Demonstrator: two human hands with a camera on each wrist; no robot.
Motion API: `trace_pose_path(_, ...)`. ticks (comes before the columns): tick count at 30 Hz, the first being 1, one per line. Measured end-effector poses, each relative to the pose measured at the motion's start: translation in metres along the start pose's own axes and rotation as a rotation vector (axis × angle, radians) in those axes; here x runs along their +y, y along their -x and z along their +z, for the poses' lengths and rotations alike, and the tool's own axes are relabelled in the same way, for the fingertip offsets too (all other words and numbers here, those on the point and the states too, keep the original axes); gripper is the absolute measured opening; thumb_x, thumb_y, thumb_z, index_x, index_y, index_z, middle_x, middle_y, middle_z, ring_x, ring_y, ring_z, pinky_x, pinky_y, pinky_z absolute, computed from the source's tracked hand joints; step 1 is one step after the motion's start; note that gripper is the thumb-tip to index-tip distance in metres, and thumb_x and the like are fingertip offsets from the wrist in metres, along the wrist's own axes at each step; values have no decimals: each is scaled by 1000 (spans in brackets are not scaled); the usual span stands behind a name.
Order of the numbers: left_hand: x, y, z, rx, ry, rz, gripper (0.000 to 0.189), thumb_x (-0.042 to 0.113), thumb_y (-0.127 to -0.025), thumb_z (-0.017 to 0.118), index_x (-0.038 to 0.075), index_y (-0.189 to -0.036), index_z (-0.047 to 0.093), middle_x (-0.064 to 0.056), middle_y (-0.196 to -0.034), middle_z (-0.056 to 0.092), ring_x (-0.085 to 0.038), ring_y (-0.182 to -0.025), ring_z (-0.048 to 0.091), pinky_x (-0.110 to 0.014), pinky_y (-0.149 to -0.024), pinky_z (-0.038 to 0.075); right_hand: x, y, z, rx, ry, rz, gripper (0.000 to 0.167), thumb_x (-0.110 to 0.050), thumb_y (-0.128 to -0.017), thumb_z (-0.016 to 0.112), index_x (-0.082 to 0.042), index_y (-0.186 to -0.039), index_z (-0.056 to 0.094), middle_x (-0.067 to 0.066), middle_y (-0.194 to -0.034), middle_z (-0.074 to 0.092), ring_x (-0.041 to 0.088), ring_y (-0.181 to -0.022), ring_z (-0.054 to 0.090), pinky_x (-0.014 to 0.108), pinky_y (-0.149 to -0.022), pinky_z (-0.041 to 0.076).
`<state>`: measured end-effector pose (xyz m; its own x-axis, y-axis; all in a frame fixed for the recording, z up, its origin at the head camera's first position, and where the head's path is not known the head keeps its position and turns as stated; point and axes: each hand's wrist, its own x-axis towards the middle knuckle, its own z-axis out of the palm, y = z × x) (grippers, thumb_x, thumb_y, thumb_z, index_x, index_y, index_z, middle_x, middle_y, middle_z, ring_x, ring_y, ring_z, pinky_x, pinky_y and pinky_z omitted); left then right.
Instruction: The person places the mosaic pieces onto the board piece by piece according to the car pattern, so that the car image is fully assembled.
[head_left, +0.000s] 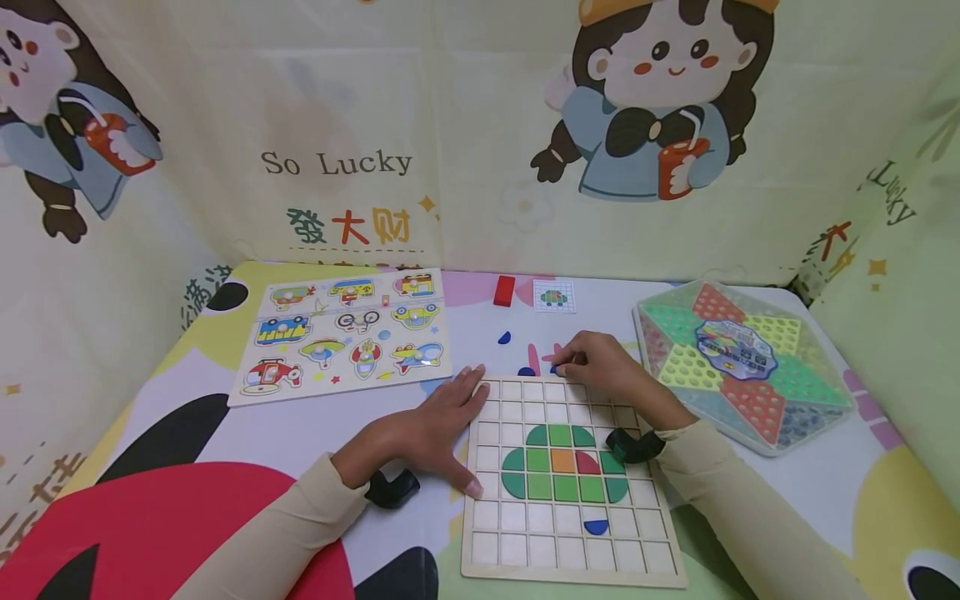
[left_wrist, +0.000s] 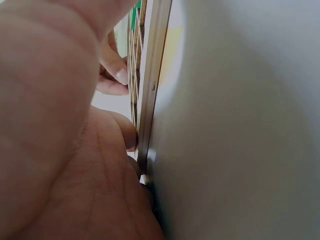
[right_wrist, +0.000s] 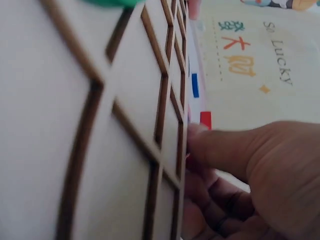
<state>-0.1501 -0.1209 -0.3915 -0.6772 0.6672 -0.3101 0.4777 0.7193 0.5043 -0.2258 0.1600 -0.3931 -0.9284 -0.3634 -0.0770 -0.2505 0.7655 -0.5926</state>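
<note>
A wooden grid board lies in front of me. Green, orange and red pieces form a rounded shape at its middle, with a green square among them. Below this shape, a blue half-round piece lies on the grid. My left hand spreads along the board's left edge, thumb and fingertips at the frame. Beyond the far edge, my right hand pinches a small blue piece, mostly hidden by the fingertips. In the right wrist view, the thumb and curled fingers meet just past the board's edge.
Loose blue pieces lie past the board, one right at its far edge. Farther back are a red block and a small pattern card. A vehicle puzzle board lies left, a hexagonal game box right.
</note>
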Motion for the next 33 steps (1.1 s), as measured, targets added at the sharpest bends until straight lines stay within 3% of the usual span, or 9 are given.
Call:
trace_pose_path(6, 0, 0, 1, 1, 4, 0, 124, 59, -68, 81, 7, -156, 11, -5, -163, -9, -23, -147, -13, -43, -117, 0, -5, 4, 2, 36, 3, 20, 6, -7, -88, 73, -6, -93, 74, 5, -90, 64, 23, -81, 53, 33, -73, 48)
trace_pose_path(22, -1, 0, 0, -1, -2, 2, 124, 59, -68, 81, 7, -157, 11, -5, -163, -10, -23, -146, -13, -43, -117, 0, -1, 6, -4, 16, -5, 33, 9, -5, -90, 69, -4, -95, 76, 8, -95, 68, 24, -88, 56, 39, -81, 50)
trace_pose_path(33, -3, -1, 2, 2, 3, 15, 124, 59, -68, 81, 7, -156, 11, -6, -162, -10, -23, -146, -14, -43, -117, -1, 6, 23, -12, 75, 10, 23, 8, -4, -90, 68, -5, -94, 75, 7, -93, 68, 24, -84, 58, 40, -78, 51)
